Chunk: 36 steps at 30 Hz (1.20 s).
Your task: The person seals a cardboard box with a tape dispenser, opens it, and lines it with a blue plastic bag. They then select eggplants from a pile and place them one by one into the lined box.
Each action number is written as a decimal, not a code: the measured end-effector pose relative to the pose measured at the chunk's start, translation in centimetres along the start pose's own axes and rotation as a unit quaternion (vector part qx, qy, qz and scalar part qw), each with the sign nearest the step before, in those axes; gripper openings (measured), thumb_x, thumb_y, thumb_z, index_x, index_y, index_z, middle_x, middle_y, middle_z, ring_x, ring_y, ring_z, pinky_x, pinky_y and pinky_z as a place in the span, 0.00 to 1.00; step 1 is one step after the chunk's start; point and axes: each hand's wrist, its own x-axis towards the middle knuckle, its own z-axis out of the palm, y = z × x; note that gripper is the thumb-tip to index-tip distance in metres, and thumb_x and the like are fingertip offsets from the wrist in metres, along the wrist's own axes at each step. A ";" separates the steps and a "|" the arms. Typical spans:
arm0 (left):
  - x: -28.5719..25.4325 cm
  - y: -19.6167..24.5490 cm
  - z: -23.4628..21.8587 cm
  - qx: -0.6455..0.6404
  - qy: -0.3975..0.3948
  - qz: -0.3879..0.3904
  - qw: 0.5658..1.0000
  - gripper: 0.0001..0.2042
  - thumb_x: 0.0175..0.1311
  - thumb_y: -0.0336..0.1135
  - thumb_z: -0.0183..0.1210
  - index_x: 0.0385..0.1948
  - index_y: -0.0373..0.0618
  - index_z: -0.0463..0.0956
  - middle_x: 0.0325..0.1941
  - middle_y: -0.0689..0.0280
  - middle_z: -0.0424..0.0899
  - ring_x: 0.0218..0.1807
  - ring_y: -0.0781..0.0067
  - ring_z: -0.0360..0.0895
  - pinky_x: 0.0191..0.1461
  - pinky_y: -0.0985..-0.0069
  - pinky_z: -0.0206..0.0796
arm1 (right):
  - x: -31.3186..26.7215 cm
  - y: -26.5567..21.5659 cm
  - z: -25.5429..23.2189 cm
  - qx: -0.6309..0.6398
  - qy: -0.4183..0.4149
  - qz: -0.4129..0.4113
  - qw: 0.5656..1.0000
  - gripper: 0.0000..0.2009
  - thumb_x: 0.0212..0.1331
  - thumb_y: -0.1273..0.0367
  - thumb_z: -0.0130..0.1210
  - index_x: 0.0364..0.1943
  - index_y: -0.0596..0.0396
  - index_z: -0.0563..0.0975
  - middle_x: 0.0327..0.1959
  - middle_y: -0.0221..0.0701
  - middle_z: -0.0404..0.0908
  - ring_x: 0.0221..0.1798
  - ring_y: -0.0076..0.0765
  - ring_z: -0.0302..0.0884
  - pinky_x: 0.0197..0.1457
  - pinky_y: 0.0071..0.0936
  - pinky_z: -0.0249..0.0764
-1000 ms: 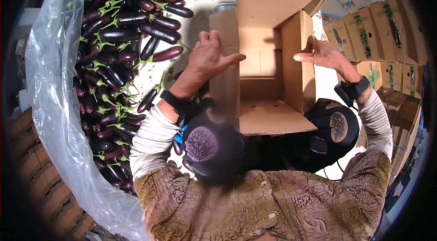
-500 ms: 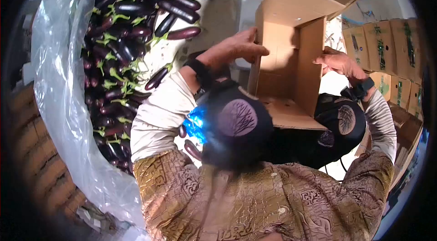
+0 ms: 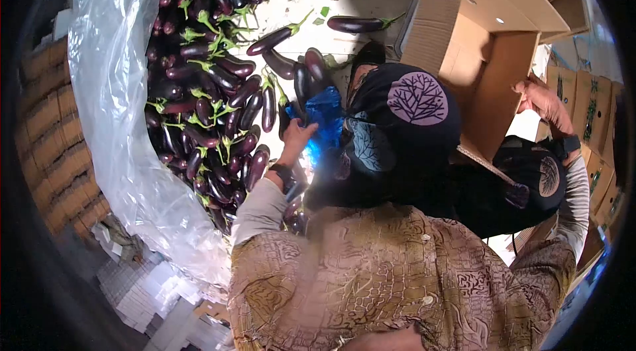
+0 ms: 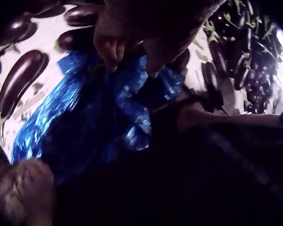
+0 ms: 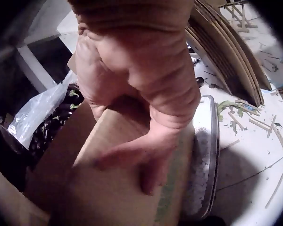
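Eggplants (image 3: 270, 40) lie heaped along a clear plastic sheet (image 3: 112, 99) in the head view, some loose on the pale floor. Left hand (image 3: 296, 146) is at a blue plastic bag (image 3: 326, 116) beside the person's knee (image 3: 417, 96), while an open cardboard box (image 3: 430, 26) leans over at the person's right, next to a grey tray (image 3: 409, 13). Right hand (image 3: 546, 106) grips the near edge of its side wall. In the left wrist view, the left thumb and fingers stand apart at the top of the crumpled bag — loose, with nothing visibly clasped. The thin film could, I judge, tear or bunch if caught carelessly, or nearby eggplants could roll if knocked. In the right wrist view, the right hand hooks over the cardboard wall, thumb and fingers astride it, the tray just beyond. With only that hand on it, the box might tip or twist should the grip slip — or its wall crease under uneven pressure.
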 end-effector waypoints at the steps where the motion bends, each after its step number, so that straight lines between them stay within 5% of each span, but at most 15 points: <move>1: -1.6 0.7 0.2 -0.037 0.007 -0.004 0.999 0.37 0.49 0.52 0.69 0.57 0.38 0.67 0.43 0.52 0.81 0.51 0.50 0.76 0.59 0.60 0.64 | 0.4 0.4 -0.4 0.030 -0.017 0.020 0.999 0.28 0.55 0.66 0.63 0.58 0.60 0.66 0.42 0.35 0.77 0.29 0.35 0.80 0.30 0.37 0.83; 2: -1.9 1.4 1.1 -0.042 0.007 -0.009 0.999 0.37 0.49 0.52 0.69 0.57 0.38 0.67 0.43 0.52 0.81 0.51 0.50 0.76 0.59 0.60 0.64 | 0.7 0.7 -1.2 0.024 -0.019 0.021 0.999 0.28 0.55 0.66 0.63 0.58 0.60 0.66 0.42 0.35 0.77 0.29 0.35 0.80 0.30 0.37 0.83; 5: -1.8 4.3 2.4 -0.053 0.234 0.107 0.965 0.31 0.53 0.43 0.66 0.58 0.40 0.67 0.50 0.50 0.70 0.52 0.45 0.70 0.56 0.57 0.64 | -0.4 0.1 -1.4 -0.046 -0.025 0.019 0.998 0.32 0.52 0.53 0.65 0.54 0.63 0.68 0.31 0.36 0.76 0.24 0.32 0.79 0.29 0.36 0.82; 9: 0.4 6.4 1.1 0.119 0.212 0.240 0.940 0.17 0.52 0.35 0.63 0.45 0.48 0.76 0.41 0.52 0.72 0.50 0.46 0.69 0.54 0.57 0.63 | -2.7 -2.9 1.7 -0.146 0.016 -0.050 0.988 0.38 0.49 0.46 0.66 0.54 0.63 0.68 0.32 0.37 0.78 0.26 0.32 0.82 0.27 0.31 0.81; 12: 2.8 6.3 0.9 0.113 0.234 0.259 0.930 0.07 0.49 0.31 0.60 0.31 0.47 0.79 0.39 0.56 0.75 0.47 0.51 0.71 0.51 0.57 0.65 | -4.3 -5.1 3.1 -0.271 0.076 0.032 0.959 0.38 0.49 0.39 0.62 0.47 0.64 0.75 0.32 0.35 0.79 0.30 0.31 0.82 0.26 0.25 0.80; 14: 4.2 7.5 -1.6 -0.087 0.143 0.138 0.976 0.06 0.57 0.32 0.61 0.35 0.46 0.77 0.28 0.64 0.80 0.32 0.61 0.76 0.41 0.69 0.69 | -3.7 -4.9 2.1 -0.330 0.071 0.023 0.941 0.43 0.43 0.33 0.61 0.45 0.63 0.76 0.34 0.37 0.80 0.30 0.29 0.82 0.24 0.25 0.79; 16: 3.0 10.5 -6.3 -0.360 0.054 0.191 0.912 0.02 0.63 0.30 0.57 0.33 0.45 0.76 0.28 0.72 0.79 0.29 0.77 0.73 0.35 0.78 0.67 | -3.5 -4.9 0.8 -0.346 0.054 0.007 0.937 0.37 0.49 0.39 0.62 0.44 0.63 0.76 0.31 0.34 0.79 0.27 0.25 0.79 0.23 0.23 0.76; 18: -0.3 15.6 -11.6 -0.487 -0.040 0.187 0.852 0.03 0.67 0.29 0.53 0.33 0.45 0.75 0.29 0.76 0.76 0.29 0.86 0.68 0.34 0.83 0.64 | -4.9 -6.4 0.4 -0.408 0.053 -0.170 0.896 0.26 0.59 0.48 0.60 0.34 0.65 0.76 0.27 0.33 0.79 0.22 0.26 0.78 0.21 0.24 0.75; 20: -3.7 20.9 -16.2 -0.427 -0.038 0.244 0.870 0.03 0.65 0.30 0.55 0.32 0.43 0.75 0.28 0.75 0.76 0.30 0.87 0.67 0.35 0.84 0.62 | -8.3 -11.1 3.8 -0.448 0.069 -0.132 0.881 0.21 0.64 0.56 0.58 0.40 0.66 0.76 0.31 0.32 0.79 0.27 0.24 0.78 0.27 0.22 0.75; 26: -14.5 35.6 -23.4 -0.155 -0.032 0.536 0.829 0.06 0.68 0.31 0.56 0.38 0.40 0.78 0.30 0.76 0.78 0.31 0.89 0.70 0.35 0.87 0.63 | -15.4 -17.1 14.4 -0.125 -0.050 -0.389 0.912 0.28 0.56 0.68 0.65 0.62 0.51 0.70 0.60 0.35 0.73 0.52 0.30 0.76 0.51 0.30 0.76; 27: -16.6 37.7 -23.6 -0.144 -0.054 0.573 0.805 0.06 0.67 0.31 0.56 0.39 0.40 0.78 0.30 0.75 0.79 0.32 0.88 0.71 0.36 0.86 0.64 | -15.0 -17.2 15.6 -0.177 -0.007 -0.510 0.842 0.27 0.54 0.69 0.66 0.61 0.49 0.71 0.58 0.34 0.75 0.53 0.31 0.76 0.51 0.30 0.76; 29: -19.5 40.5 -23.4 -0.176 -0.102 0.639 0.742 0.07 0.65 0.30 0.60 0.41 0.39 0.79 0.33 0.73 0.81 0.35 0.87 0.73 0.40 0.86 0.66 | -15.6 -18.2 16.4 -0.245 0.001 -0.566 0.787 0.26 0.52 0.69 0.68 0.58 0.48 0.74 0.54 0.33 0.78 0.52 0.31 0.77 0.51 0.29 0.76; 30: -21.0 41.5 -23.6 -0.204 -0.133 0.631 0.736 0.07 0.64 0.28 0.60 0.41 0.40 0.79 0.34 0.72 0.81 0.36 0.85 0.74 0.41 0.86 0.67 | -16.5 -18.6 16.1 -0.256 -0.037 -0.511 0.820 0.24 0.51 0.68 0.69 0.55 0.49 0.76 0.51 0.33 0.80 0.50 0.31 0.78 0.51 0.28 0.76; 32: -22.7 42.4 -24.7 -0.165 -0.058 0.644 0.745 0.08 0.61 0.26 0.60 0.41 0.39 0.79 0.35 0.70 0.82 0.37 0.84 0.76 0.42 0.85 0.68 | -17.8 -17.5 14.0 -0.316 0.038 -0.531 0.786 0.17 0.57 0.67 0.65 0.49 0.54 0.78 0.39 0.30 0.82 0.42 0.29 0.79 0.47 0.22 0.74; 36: -20.6 41.6 -25.9 0.028 -0.043 0.684 0.727 0.10 0.56 0.22 0.61 0.40 0.40 0.80 0.34 0.70 0.82 0.35 0.79 0.76 0.42 0.78 0.69 | -22.2 -14.5 8.0 -0.162 0.019 -0.390 0.906 0.12 0.65 0.61 0.53 0.35 0.56 0.77 0.24 0.24 0.75 0.32 0.17 0.74 0.37 0.16 0.68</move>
